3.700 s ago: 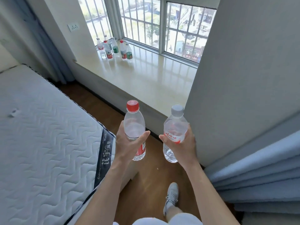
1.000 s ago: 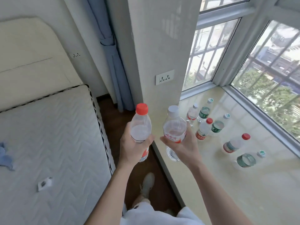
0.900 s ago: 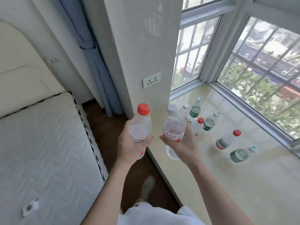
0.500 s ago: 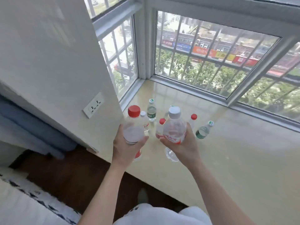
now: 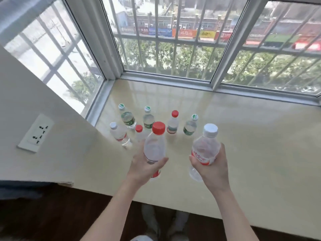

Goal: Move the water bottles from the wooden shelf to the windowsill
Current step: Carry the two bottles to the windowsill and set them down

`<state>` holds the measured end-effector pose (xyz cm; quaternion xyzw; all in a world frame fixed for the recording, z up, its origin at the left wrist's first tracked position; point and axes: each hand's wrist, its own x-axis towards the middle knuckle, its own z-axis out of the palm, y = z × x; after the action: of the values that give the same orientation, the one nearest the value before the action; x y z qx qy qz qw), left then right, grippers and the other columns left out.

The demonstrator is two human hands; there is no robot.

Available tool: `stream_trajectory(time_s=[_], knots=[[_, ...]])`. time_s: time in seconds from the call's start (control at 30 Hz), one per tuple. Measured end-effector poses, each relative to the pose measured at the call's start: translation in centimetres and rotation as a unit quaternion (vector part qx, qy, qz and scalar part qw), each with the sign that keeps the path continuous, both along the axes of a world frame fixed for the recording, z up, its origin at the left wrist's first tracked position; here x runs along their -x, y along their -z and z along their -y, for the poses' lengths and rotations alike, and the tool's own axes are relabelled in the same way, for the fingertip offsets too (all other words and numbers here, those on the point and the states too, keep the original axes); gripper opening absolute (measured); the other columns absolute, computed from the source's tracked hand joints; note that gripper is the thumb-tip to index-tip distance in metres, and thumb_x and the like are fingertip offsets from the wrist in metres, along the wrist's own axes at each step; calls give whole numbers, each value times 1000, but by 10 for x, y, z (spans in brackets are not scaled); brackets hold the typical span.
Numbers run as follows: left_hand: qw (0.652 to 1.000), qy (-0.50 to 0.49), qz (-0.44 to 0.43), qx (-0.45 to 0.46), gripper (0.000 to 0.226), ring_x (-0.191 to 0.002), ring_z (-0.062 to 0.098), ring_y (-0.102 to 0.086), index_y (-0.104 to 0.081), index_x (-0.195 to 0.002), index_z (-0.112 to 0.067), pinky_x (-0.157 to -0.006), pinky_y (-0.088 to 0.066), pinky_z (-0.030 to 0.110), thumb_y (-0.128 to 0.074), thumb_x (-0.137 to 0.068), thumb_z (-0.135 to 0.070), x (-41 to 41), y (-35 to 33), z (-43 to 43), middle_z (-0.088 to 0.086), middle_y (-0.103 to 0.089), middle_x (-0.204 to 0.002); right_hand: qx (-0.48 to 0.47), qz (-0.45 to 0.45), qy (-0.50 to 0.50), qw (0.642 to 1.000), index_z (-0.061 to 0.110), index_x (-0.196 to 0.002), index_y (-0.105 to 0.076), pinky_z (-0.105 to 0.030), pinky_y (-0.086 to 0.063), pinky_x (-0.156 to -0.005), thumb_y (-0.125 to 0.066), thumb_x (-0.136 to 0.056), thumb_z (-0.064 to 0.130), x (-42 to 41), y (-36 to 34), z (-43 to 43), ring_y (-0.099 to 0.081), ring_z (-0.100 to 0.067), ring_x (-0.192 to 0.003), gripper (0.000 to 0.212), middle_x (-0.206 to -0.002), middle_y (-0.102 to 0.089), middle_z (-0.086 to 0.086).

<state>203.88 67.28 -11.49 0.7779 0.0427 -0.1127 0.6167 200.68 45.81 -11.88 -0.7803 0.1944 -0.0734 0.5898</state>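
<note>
A wall socket [image 5: 35, 133] sat on the left wall. Six standing water bottles [image 5: 172, 125] clustered on the windowsill [image 5: 251, 136] near its left corner. In front of them, the left hand [image 5: 144, 168] gripped a red-capped bottle [image 5: 154, 146] upright over the sill. The right hand [image 5: 212, 169] gripped a white-capped bottle [image 5: 206, 146], apart from the first.

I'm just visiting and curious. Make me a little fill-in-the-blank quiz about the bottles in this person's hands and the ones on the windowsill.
1. The left hand grips the left bottle, whose cap is ___.
2. The right hand grips the right bottle, whose cap is ___.
3. The number of standing bottles on the windowsill is ___.
4. Of these, ___ have green caps.

Missing words: red; white; six; three.
</note>
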Motion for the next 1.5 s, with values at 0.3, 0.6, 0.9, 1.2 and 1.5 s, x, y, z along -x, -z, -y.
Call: stream_trajectory(time_s=[0.3, 0.6, 0.9, 1.2, 1.5], knots=[[999, 20, -41, -11, 59, -99, -2, -64, -53, -119, -35, -79, -48, 12, -83, -69, -25, -32, 106, 44, -10, -66, -108, -49, -37, 9, 998, 31, -102, -59, -12, -49, -72, -89, -69, 8, -29, 113, 37, -67, 1, -86, 50, -91, -69, 24], [999, -26, -39, -12, 50, -79, -6, -62, -57, -108, -18, -65, -48, 7, -85, -70, -4, -82, 196, 64, 1, -66, -99, -66, -30, -2, 997, 19, -110, -62, -22, -53, -79, -91, -68, 11, -83, 217, 36, -68, -13, -97, 52, -99, -71, 12], [1000, -9, -11, -28, 61, -97, -10, -61, -51, -107, -40, -81, -45, 8, -90, -67, -16, -107, 239, 73, -34, -64, -99, -51, -15, 90, 995, 22, -103, -62, -20, -51, -79, -96, -60, 15, -109, 255, 24, -68, -5, -89, 56, -95, -70, 12], [998, 14, 18, -52, 67, -98, -14, -57, -49, -110, -45, -83, -41, 4, -92, -63, -24, -103, 250, 68, -30, -63, -100, -17, -40, 47, 998, 19, -117, -61, -31, -54, -87, -97, -54, 32, -105, 263, 24, -67, -9, -99, 75, -104, -71, 11], [991, 71, 42, -103, 81, -116, -7, -51, -40, -125, -48, -103, -40, 19, -91, -65, -31, -105, 246, 51, -29, -54, -121, 0, -92, -35, 995, 27, -119, -59, -32, -54, -87, -93, -54, 32, -101, 258, 45, -66, -6, -101, 73, -103, -70, 22]])
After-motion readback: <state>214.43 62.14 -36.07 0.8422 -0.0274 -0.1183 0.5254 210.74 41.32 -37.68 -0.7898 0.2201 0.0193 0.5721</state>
